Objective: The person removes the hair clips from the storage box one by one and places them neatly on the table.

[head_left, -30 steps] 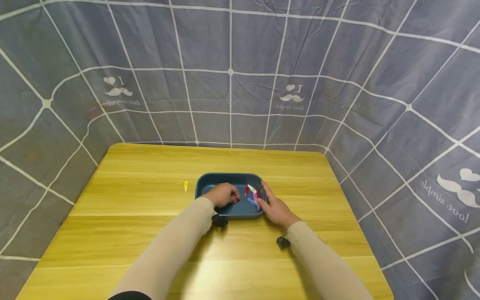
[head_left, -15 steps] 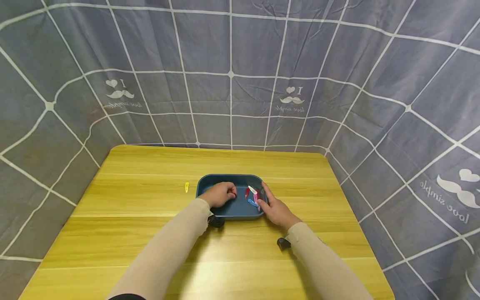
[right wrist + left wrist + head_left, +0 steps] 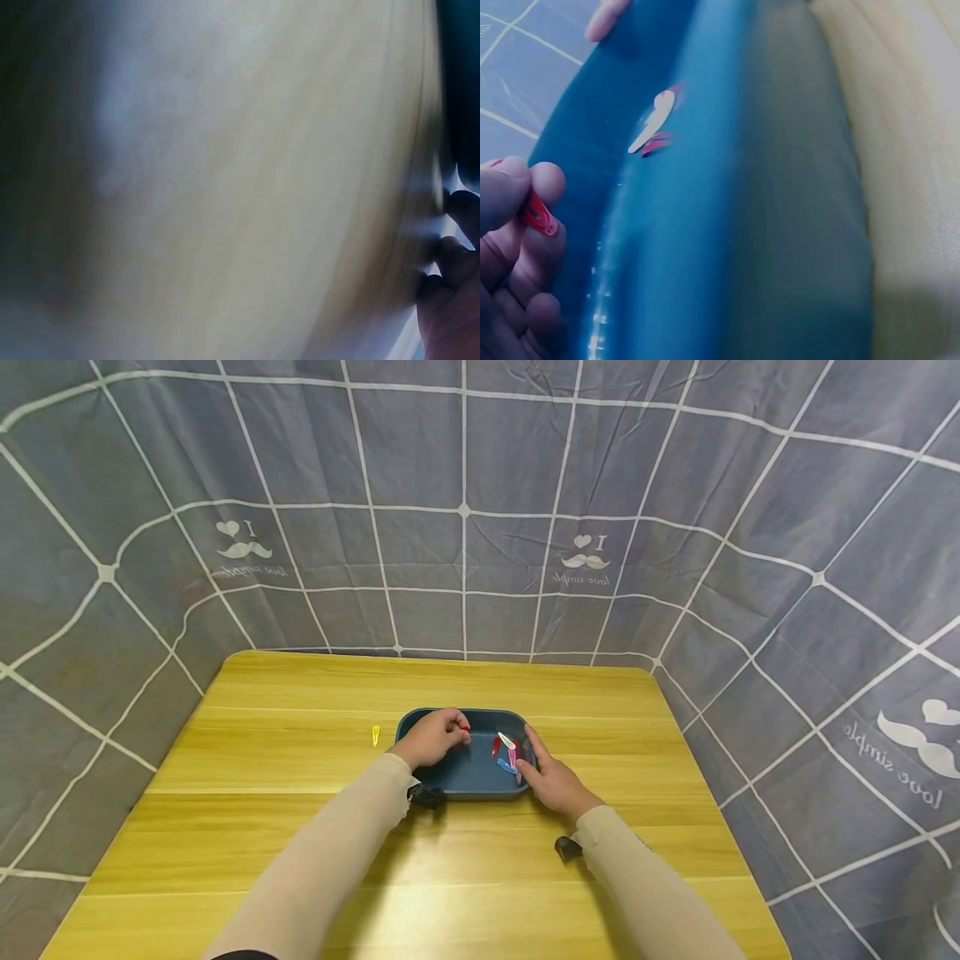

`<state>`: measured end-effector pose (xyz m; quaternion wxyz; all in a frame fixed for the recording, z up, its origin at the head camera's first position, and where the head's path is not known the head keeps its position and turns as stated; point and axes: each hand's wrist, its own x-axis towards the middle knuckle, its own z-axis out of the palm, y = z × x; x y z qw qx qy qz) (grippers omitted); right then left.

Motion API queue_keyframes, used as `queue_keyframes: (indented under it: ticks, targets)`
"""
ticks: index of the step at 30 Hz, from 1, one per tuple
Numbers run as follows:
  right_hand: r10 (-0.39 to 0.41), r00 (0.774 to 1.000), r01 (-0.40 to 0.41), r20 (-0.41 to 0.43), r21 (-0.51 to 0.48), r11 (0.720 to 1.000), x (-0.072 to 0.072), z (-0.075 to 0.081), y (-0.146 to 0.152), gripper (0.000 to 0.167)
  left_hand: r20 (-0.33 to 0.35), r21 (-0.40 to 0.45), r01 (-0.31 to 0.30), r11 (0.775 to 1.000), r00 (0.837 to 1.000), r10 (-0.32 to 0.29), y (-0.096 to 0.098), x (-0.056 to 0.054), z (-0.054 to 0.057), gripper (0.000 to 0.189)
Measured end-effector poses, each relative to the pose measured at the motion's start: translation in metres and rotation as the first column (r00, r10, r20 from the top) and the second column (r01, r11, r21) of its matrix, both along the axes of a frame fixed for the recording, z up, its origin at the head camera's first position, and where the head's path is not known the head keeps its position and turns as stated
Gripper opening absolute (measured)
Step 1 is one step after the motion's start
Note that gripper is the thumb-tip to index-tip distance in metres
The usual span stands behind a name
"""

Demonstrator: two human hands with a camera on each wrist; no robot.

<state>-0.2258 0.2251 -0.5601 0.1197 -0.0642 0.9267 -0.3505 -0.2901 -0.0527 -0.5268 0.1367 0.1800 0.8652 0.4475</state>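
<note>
In the head view a dark blue tray (image 3: 480, 795) rests on the table. My left hand (image 3: 431, 739) is over its left part and pinches a red hair clip (image 3: 538, 215) between thumb and fingers. At the tray's right end my right hand (image 3: 558, 785) holds the rim, thumb on the inner side and fingers along the outside. Several hair clips lie inside near that thumb: a white clip (image 3: 507, 741), a red clip (image 3: 496, 747), a blue clip (image 3: 506, 766) and a pink clip (image 3: 513, 758), partly overlapping. The right wrist view is blurred, showing only some fingers (image 3: 450, 259) beside the tray.
A yellow hair clip (image 3: 376, 736) lies on the wooden table (image 3: 480, 877), left of the tray. A grey curtain with white lines (image 3: 420, 552) hangs behind the table and along both sides.
My left hand has moved up and left inside the tray, lifting the red hair clip toward the far left rim. The right hand stays at the tray's right end.
</note>
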Motion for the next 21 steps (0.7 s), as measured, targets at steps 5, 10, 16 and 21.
queue_keyframes:
  ticks: [5,10,16,21]
  targets:
    - [-0.005,1.0,0.005,-0.005,-0.003,1.0,0.0,-0.001,0.0,0.074,0.019,0.06,-0.026,0.998,1.0,0.025,-0.007,-0.002,0.006,0.009]
    - [-0.001,1.0,0.001,-0.007,0.003,1.0,0.002,0.0,0.0,0.074,0.02,0.107,-0.051,0.993,0.999,0.049,-0.013,-0.001,0.015,0.01]
    - [0.0,1.0,0.0,0.0,-0.001,1.0,0.003,0.002,0.0,0.074,0.003,0.123,-0.082,0.989,0.997,0.082,-0.02,-0.002,0.022,0.01]
    - [0.004,1.0,-0.004,-0.001,-0.005,1.0,0.004,0.002,0.0,0.074,0.003,0.144,-0.107,0.984,0.994,0.108,-0.028,-0.001,0.027,0.011]
